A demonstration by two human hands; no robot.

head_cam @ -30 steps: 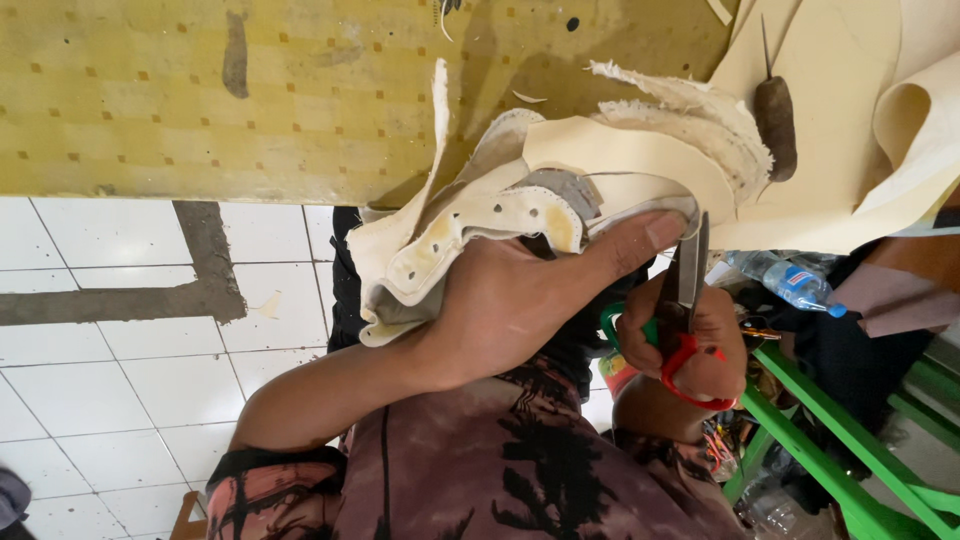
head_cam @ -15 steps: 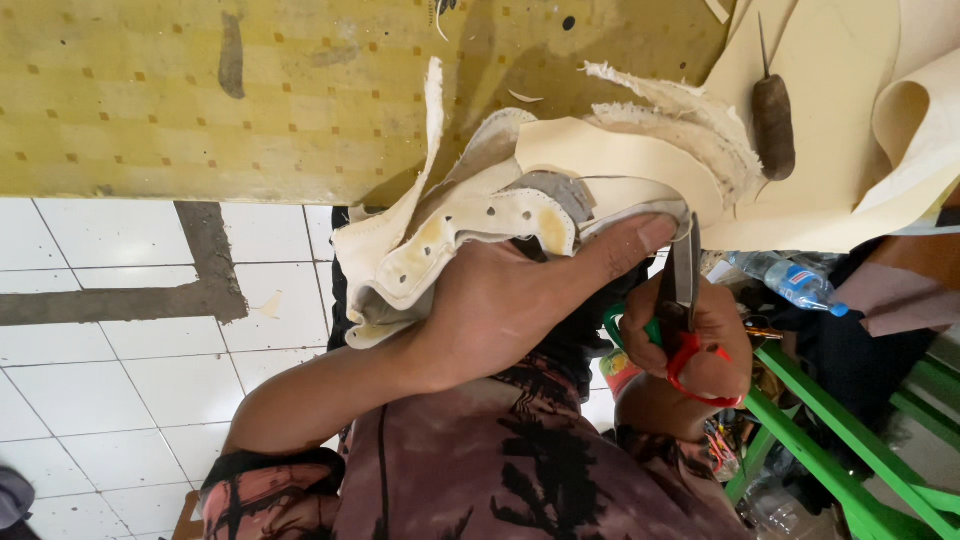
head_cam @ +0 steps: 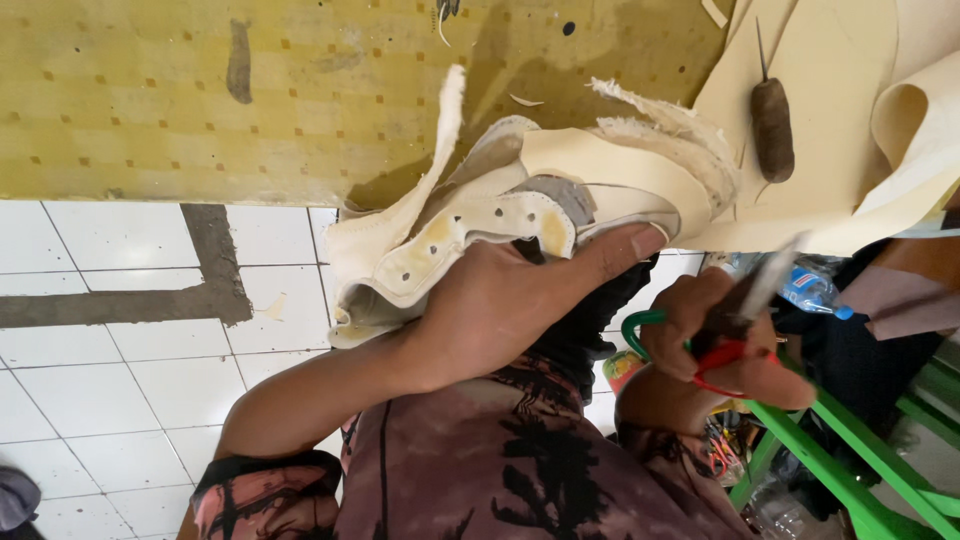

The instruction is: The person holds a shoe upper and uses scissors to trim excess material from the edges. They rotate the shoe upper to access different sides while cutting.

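Note:
My left hand (head_cam: 500,300) grips a cream shoe upper (head_cam: 520,205) with eyelet holes and a frayed edge, thumb stretched along its side. It is held against the edge of a yellow patterned table (head_cam: 200,90). My right hand (head_cam: 720,335) is closed on scissors (head_cam: 745,310) with red and green handles. Their blades are blurred and point up toward the shoe's toe end, a little apart from it.
A brown-handled awl (head_cam: 772,125) lies on sheets of cream material (head_cam: 850,100) at the table's right. Below are white floor tiles (head_cam: 120,380), a green frame (head_cam: 850,470), a plastic bottle (head_cam: 810,290) and small clutter by my right hand.
The shoe upper has shifted slightly left in my left hand. My right hand has tilted the scissors, so the blades now slant to the right and are blurred by motion.

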